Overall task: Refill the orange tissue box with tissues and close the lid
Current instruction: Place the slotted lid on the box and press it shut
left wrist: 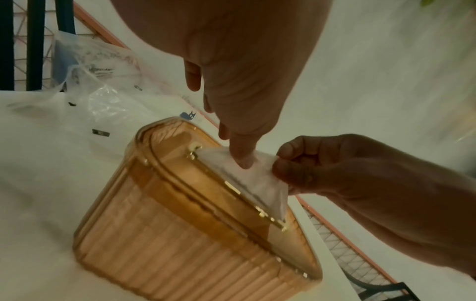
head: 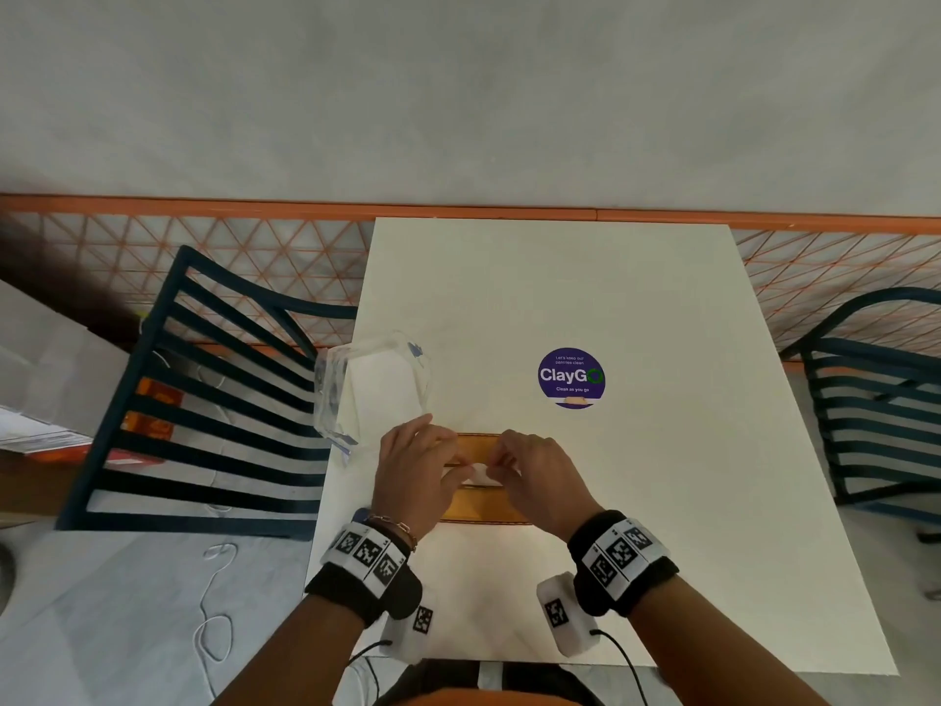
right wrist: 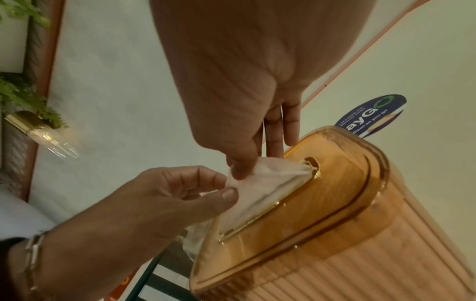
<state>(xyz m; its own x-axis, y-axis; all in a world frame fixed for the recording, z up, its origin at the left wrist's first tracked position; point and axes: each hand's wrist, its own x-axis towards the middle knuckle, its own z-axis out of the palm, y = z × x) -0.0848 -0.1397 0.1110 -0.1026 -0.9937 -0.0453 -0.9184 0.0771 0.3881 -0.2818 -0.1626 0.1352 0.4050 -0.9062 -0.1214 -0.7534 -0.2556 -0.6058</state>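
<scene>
Head view: orange tissue box (head: 478,501) low in the frame's centre, lid (left wrist: 206,183) seated, mostly hidden under both hands.
Left hand (head: 415,468): thumb and forefinger curled, pinching the tissue (left wrist: 255,183) that sticks up through the lid slot; remaining fingers loosely bent.
Right hand (head: 534,473): fingertips closed on the same tissue from the other side; two fingers straight, resting on the lid top in the right wrist view.
Tissue: white, pulled into a peak above the gold-trimmed slot (right wrist: 270,211), lower part inside the box.
Step, as judged: teasing the first sheet out, refill and lid apparently done.
Risk: tearing the thin sheet if both pinches pull apart instead of upward.
Risk: lifting or tipping the light box, or unseating the lid, since no hand pins the body down.
Risk: dragging several sheets out in a clump if pulled too fast.
Surface: white table (head: 662,501), purple round sticker (head: 571,378) right of centre, clear plastic wrapper (head: 371,394) left of the box near the edge.
Room: dark slatted chairs (head: 203,400) at both frame sides, orange lattice rail (head: 203,236) across the middle, grey floor beyond.
</scene>
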